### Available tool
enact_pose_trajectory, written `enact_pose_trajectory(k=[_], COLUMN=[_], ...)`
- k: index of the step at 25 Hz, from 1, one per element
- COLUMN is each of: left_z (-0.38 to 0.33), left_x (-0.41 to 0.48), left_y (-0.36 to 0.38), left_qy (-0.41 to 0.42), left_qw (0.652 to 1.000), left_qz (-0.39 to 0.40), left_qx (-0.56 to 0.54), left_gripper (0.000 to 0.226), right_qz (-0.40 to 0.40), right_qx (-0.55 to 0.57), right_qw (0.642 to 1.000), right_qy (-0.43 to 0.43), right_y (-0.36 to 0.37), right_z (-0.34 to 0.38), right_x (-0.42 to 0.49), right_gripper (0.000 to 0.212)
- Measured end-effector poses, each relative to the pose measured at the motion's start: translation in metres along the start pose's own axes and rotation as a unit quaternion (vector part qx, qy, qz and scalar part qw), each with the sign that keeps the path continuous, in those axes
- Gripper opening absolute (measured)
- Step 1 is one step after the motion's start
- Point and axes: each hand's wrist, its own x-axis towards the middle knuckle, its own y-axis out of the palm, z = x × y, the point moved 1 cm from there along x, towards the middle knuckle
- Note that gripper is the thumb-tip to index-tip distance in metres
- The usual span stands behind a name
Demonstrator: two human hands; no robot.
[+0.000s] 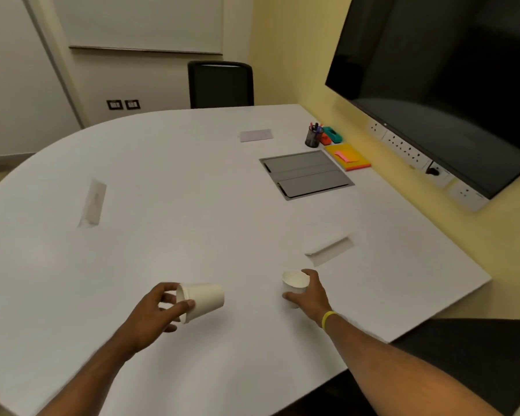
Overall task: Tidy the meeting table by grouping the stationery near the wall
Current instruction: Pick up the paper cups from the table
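- Gripping the tipped cup (203,301) at its rim, the person's left hand (159,310) has its thumb and fingers curled around the mouth. This white paper cup is turned on its side, with its base pointing right.
- The right hand (308,294) is wrapped around the upright cup (294,285), also white paper, with the fingers behind it and the thumb low on its near side. A yellow wristband (327,319) sits on that wrist.
- Both cups are at the near edge of the white table (192,205), apart from each other.
- The stationery sits at the far right of the table, beside the yellow wall. A dark mesh pen holder (313,137) with pens stands there, with an orange item (325,139) and a teal item (333,134) just behind it; what they are is unclear.
- A yellow sticky pad (354,162) with a pink note (346,156) on top lies near the holder, just beside a grey hatch (306,174) set in the tabletop.
- Three pale paper slips lie well apart: a far slip (256,135), a left slip (92,202) and a right slip (329,250).
- A dark screen (448,85) hangs on the wall above a socket strip (403,148).
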Motion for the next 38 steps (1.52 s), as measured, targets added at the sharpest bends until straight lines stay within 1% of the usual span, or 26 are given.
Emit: enact_pose_trajectory(k=[2, 8, 10, 14, 17, 19, 21, 23, 24, 26, 28, 30, 32, 34, 36, 38], left_z=[0.002, 0.005, 0.01, 0.018, 0.019, 0.018, 0.015, 0.015, 0.016, 0.02, 0.03, 0.043, 0.057, 0.071, 0.084, 0.098], left_x=[0.007, 0.031, 0.038, 0.046, 0.054, 0.06, 0.065, 0.068, 0.069, 0.063, 0.052, 0.037, 0.021, 0.003, -0.019, -0.039], left_y=[-0.002, -0.003, 0.003, 0.016, 0.017, 0.017, 0.02, 0.02, 0.02, 0.015, 0.003, -0.015, -0.04, -0.067, -0.101, -0.135], left_qy=[-0.013, -0.066, -0.082, -0.105, -0.113, -0.11, -0.105, -0.092, -0.084, -0.078, -0.072, -0.065, -0.054, -0.039, -0.027, -0.016], left_qw=[1.0, 0.996, 0.994, 0.991, 0.989, 0.989, 0.99, 0.991, 0.991, 0.992, 0.992, 0.993, 0.993, 0.994, 0.995, 0.996], left_qz=[-0.002, -0.006, 0.0, 0.022, 0.028, 0.027, 0.028, 0.03, 0.031, 0.031, 0.032, 0.03, 0.029, 0.025, 0.021, 0.015], left_qx=[0.027, 0.06, 0.071, 0.084, 0.09, 0.091, 0.09, 0.096, 0.1, 0.097, 0.095, 0.096, 0.099, 0.099, 0.093, 0.089], left_gripper=[0.041, 0.043, 0.042, 0.044, 0.047, 0.046, 0.045, 0.048, 0.049, 0.052, 0.053, 0.055, 0.058, 0.06, 0.064, 0.068], right_qz=[-0.043, -0.109, -0.121, -0.119, -0.119, -0.128, -0.143, -0.136, -0.117, -0.038, 0.062, 0.123, 0.145, 0.162, 0.184, 0.195], right_qx=[0.02, 0.028, 0.028, 0.017, 0.027, 0.041, 0.04, 0.007, -0.016, -0.043, -0.039, -0.066, -0.117, -0.181, -0.247, -0.291], right_qw=[0.998, 0.993, 0.991, 0.992, 0.991, 0.986, 0.978, 0.978, 0.982, 0.994, 0.997, 0.985, 0.957, 0.913, 0.873, 0.85], right_qy=[0.028, 0.046, 0.042, 0.042, 0.055, 0.094, 0.145, 0.158, 0.145, 0.088, 0.006, -0.104, -0.223, -0.327, -0.378, -0.393], right_y=[0.001, 0.007, 0.012, 0.02, 0.02, 0.019, 0.025, 0.042, 0.055, 0.088, 0.123, 0.156, 0.188, 0.219, 0.257, 0.295], right_z=[-0.008, -0.014, -0.015, -0.021, -0.022, -0.029, -0.042, -0.055, -0.059, -0.054, -0.036, -0.004, 0.036, 0.075, 0.108, 0.13], right_x=[0.021, 0.085, 0.103, 0.124, 0.128, 0.119, 0.097, 0.065, 0.047, 0.008, -0.025, -0.049, -0.068, -0.09, -0.116, -0.14], right_gripper=[0.076, 0.074, 0.078, 0.083, 0.097, 0.107, 0.106, 0.099, 0.097, 0.098, 0.103, 0.106, 0.103, 0.1, 0.096, 0.086])
